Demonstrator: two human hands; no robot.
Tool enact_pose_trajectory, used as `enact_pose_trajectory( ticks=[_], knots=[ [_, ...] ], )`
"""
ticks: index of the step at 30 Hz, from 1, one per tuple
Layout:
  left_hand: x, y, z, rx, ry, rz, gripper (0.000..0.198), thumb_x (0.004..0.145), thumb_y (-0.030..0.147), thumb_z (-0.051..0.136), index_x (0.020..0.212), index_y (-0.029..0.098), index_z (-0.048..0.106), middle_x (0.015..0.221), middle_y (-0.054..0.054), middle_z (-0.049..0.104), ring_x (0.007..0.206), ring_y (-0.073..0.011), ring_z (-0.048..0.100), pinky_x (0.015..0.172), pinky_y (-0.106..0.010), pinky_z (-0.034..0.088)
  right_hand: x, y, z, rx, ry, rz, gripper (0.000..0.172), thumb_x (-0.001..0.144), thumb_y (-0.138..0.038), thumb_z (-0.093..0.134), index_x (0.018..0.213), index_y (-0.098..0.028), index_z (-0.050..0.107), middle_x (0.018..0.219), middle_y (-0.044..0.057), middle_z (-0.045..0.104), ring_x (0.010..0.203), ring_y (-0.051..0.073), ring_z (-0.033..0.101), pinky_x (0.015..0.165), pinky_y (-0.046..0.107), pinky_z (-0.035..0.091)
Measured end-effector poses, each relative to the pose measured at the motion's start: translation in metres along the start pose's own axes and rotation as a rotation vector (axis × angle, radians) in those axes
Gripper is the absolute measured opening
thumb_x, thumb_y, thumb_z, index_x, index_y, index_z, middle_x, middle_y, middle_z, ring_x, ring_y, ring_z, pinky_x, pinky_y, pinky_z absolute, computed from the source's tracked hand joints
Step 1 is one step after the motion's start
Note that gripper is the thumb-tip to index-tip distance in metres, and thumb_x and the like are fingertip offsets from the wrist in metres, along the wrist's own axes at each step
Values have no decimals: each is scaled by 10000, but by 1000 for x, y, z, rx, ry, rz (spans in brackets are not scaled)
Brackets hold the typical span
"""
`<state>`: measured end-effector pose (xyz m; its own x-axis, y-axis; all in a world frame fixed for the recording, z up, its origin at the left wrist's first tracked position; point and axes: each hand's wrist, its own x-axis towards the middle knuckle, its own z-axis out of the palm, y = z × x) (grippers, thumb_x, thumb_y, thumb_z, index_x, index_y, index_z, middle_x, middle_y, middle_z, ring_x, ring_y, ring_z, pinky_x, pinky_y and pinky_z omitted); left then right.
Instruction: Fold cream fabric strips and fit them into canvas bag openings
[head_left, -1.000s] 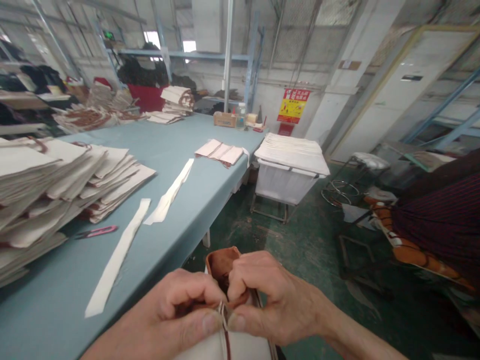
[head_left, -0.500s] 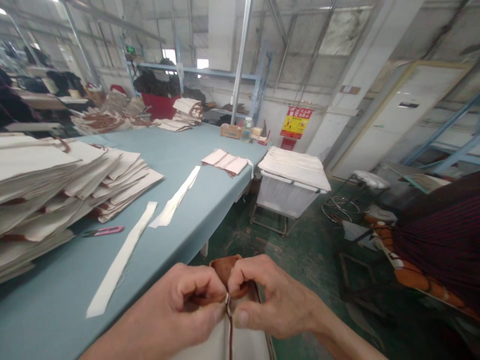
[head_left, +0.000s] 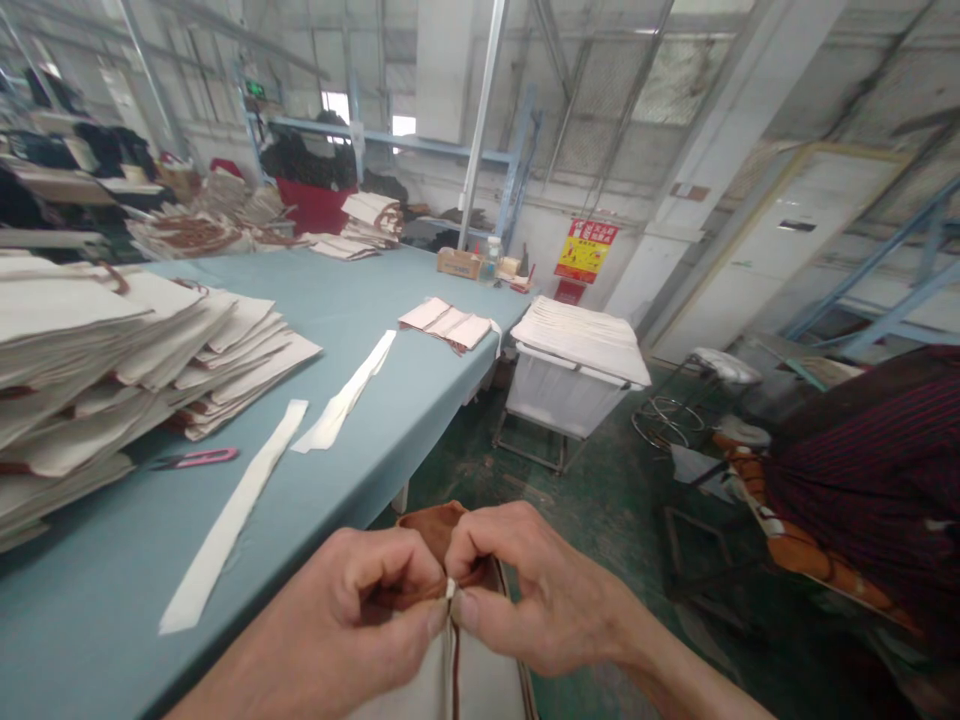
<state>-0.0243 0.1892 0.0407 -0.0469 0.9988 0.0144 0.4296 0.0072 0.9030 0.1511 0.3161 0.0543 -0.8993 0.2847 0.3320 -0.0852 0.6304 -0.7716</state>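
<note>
Cream fabric piece with brown trim [head_left: 487, 688]: seam [head_left: 454, 665] pinched by left hand [head_left: 367, 600] and right hand [head_left: 540, 590], close together. The gap between the thumbs [head_left: 484, 618] has narrowed around a small white tip [head_left: 451, 588], suggesting a firmer pinch. It is held just beside the blue flat-topped counter [head_left: 360, 300], which carries pink-handled snips [head_left: 208, 457].

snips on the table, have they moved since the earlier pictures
No. Against the table, the snips lie in the same spot, between the stack and the nearer strip; only the camera's view has shifted.
</note>
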Motion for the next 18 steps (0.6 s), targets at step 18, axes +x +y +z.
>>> enact_pose_trajectory(
  ticks=[18],
  knots=[
    [-2, 4, 2, -51, 118, -73, 222, 764, 365, 518, 598, 248, 428, 550, 83, 348, 515, -98, 290, 469, -240, 252, 7, -3, 11, -113, 67, -51, 93, 786, -137, 583, 749, -211, 540, 686, -44, 593, 624, 107, 524, 641, 225, 388]
  ],
)
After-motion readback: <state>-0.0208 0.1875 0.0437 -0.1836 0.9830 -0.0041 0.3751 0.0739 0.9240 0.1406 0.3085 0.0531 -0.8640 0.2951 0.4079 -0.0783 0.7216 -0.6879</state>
